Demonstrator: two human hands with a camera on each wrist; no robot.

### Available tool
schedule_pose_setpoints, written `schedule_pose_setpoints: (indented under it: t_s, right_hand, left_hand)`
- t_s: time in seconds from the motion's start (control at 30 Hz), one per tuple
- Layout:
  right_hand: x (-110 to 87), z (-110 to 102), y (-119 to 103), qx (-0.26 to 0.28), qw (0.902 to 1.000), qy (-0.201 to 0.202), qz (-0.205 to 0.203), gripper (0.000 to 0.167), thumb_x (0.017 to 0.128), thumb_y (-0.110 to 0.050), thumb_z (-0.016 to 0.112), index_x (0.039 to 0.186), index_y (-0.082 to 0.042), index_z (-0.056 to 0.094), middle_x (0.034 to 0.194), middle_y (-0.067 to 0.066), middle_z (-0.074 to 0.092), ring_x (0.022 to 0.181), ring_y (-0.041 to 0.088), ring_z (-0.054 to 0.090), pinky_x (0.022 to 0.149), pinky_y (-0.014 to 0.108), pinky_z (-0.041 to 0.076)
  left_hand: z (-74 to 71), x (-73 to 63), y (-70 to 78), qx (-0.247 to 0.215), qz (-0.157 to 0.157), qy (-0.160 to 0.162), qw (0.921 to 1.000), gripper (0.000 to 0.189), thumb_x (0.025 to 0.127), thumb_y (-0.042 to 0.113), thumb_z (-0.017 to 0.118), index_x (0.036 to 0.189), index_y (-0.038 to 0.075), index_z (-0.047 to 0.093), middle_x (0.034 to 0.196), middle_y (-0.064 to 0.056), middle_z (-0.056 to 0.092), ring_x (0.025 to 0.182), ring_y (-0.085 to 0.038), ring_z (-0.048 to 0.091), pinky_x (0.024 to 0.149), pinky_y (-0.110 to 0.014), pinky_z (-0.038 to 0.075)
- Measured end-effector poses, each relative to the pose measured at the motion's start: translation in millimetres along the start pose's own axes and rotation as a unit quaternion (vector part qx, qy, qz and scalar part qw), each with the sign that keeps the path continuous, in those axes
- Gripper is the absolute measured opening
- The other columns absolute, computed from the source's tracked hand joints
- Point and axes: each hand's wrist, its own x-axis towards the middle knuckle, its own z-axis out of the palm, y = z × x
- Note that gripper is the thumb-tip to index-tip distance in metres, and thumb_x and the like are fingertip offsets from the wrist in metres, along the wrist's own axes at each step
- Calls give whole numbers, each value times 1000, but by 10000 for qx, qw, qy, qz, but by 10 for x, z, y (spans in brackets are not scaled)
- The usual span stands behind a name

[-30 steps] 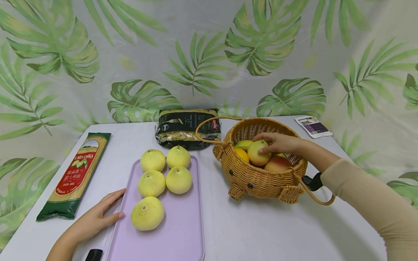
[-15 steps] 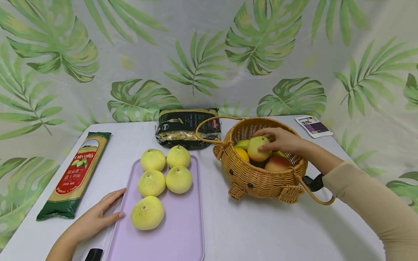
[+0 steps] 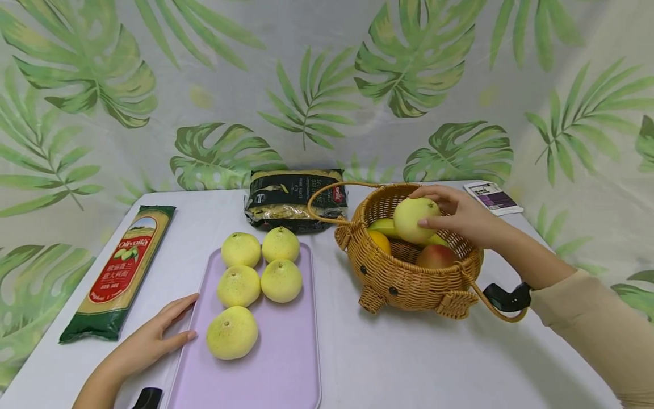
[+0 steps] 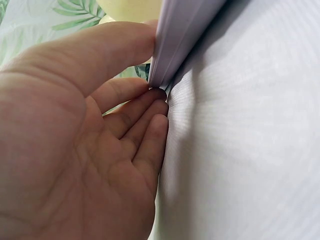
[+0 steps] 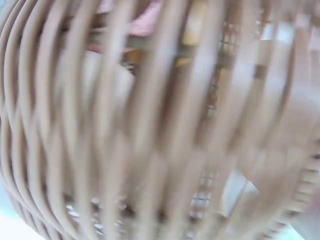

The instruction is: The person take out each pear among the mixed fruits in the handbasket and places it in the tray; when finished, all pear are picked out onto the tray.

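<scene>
In the head view my right hand (image 3: 458, 216) grips a round yellow-green fruit (image 3: 411, 220) over the mouth of the wicker basket (image 3: 409, 287), thumb on its near side. Below it in the basket are a reddish fruit (image 3: 436, 256), an orange fruit (image 3: 380, 241) and part of a green one. My left hand (image 3: 145, 343) rests at the left edge of the lilac tray (image 3: 286, 363). Its thumb (image 4: 125, 42) touches the rim in the left wrist view, with the other fingers extended against the lower edge. Blurred basket weave (image 5: 165, 120) fills the right wrist view.
Several yellow-green fruits (image 3: 232, 333) sit on the tray. A spaghetti pack (image 3: 120, 272) lies to the left, a dark pasta bag (image 3: 293, 199) behind, and a white-and-purple packet (image 3: 493, 197) at the back right. The basket's looped handles (image 3: 324, 216) stick out on both sides.
My right hand has lifted the yellow-green fruit up from among the others, slightly to the right, and turned it. My left hand stays at the tray's edge.
</scene>
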Motion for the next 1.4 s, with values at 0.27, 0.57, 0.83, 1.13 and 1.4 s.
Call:
schedule_pose_setpoints:
  t_s: [0.27, 0.57, 0.83, 1.13, 1.4]
  right_hand:
    - [-258, -28, -335, 762, 9951, 255, -574, 46, 85, 0, 59, 128, -11, 47, 126, 6, 43, 102, 19, 50, 72, 27, 49]
    - [-465, 392, -545, 1642, 9775, -30, -1322, 49, 80, 11, 56, 126, -5, 48, 126, 13, 40, 102, 26, 49, 76, 32, 48]
    - [-436, 1041, -490, 1944, 9688, -719, -1360, 47, 78, 5, 64, 122, -3, 48, 126, 14, 39, 110, 30, 45, 83, 38, 45]
    - [-255, 1813, -275, 1608, 9804, -896, -704, 51, 75, -11, 72, 122, -11, 50, 122, 3, 46, 112, 21, 44, 89, 38, 39]
    - [-134, 2284, -222, 1533, 9817, -1047, -423, 50, 75, -19, 73, 121, -17, 51, 119, -4, 46, 111, 13, 41, 89, 32, 39]
  left_hand:
    - [5, -2, 0, -22, 20, 17, 10000, 64, 86, 29, 61, 140, 15, 32, 137, -12, 33, 119, 3, 26, 86, -5, 21]
    - [4, -9, 16, -54, -15, 4, 10000, 64, 86, 30, 61, 140, 15, 32, 138, -12, 33, 117, 7, 24, 85, -5, 20]
    - [1, 2, 12, -88, 88, 28, 9999, 63, 86, 28, 61, 140, 13, 31, 137, -13, 33, 116, 11, 22, 85, -3, 19]
    - [6, 10, -9, -160, 126, 4, 9998, 63, 86, 27, 61, 141, 16, 31, 138, -12, 32, 116, 12, 20, 85, -2, 17]
    - [4, 14, -2, -124, 79, -9, 9999, 64, 86, 28, 61, 141, 16, 31, 138, -11, 32, 117, 9, 22, 86, -3, 19]
